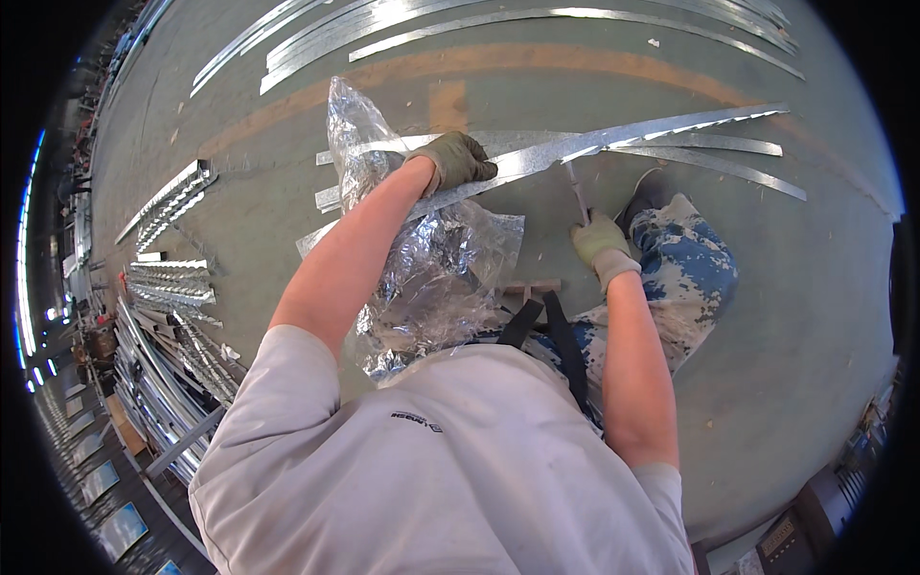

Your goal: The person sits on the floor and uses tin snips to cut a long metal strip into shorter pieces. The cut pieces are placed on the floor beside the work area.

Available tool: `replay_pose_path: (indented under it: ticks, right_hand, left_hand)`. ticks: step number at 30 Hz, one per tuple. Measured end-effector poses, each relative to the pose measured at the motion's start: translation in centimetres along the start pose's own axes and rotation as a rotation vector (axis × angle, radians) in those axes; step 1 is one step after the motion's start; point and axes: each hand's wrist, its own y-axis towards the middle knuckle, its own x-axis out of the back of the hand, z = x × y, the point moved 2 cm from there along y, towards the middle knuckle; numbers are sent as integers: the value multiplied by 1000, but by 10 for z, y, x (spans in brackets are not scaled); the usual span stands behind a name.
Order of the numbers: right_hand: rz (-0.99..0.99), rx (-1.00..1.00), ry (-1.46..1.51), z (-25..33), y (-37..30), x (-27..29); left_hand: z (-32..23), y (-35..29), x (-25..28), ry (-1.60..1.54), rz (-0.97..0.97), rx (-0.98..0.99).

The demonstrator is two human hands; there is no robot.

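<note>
Left hand (452,161): sitting at 12 o'clock from the middle of the view, gloved, back upward; my fingers are curling closed over a long metal strip (529,161). The thumb is hiding, so I cannot tell its position. Right hand (599,241): lying between 2 and 3 o'clock, gloved, closing round the lower end of a thin tool (577,192). The tool is pointing toward 12 o'clock, leaning slightly to 11, its far end meeting the strip's near edge; I cannot tell whether it is touching.

Strip: spanning the space ahead of my torso, long axis running from between 8 and 9 o'clock to between 2 and 3. Its right end is pointing outward, away from me; its left part is passing over crumpled clear film (422,297). Two flat strips (738,145) are lying beneath, crossing it at shallow angles. Further strips (383,14) are resting on the floor (786,268) at 12 o'clock.
</note>
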Motion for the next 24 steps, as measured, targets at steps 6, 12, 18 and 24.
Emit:
replay_pose_path:
  ticks: [6,12,18,24]
  right_hand:
    - [565,-1,650,27,-76,22]
    - [714,25,634,50,-83,7]
    - [652,134,648,52,-74,1]
    - [637,171,625,55,-70,0]
  left_hand:
    - [9,7,-1,-35,22,30]
    - [16,17,-6,-90,17,18]
    - [16,16,-6,-219,23,77]
    - [20,18,-6,-262,32,84]
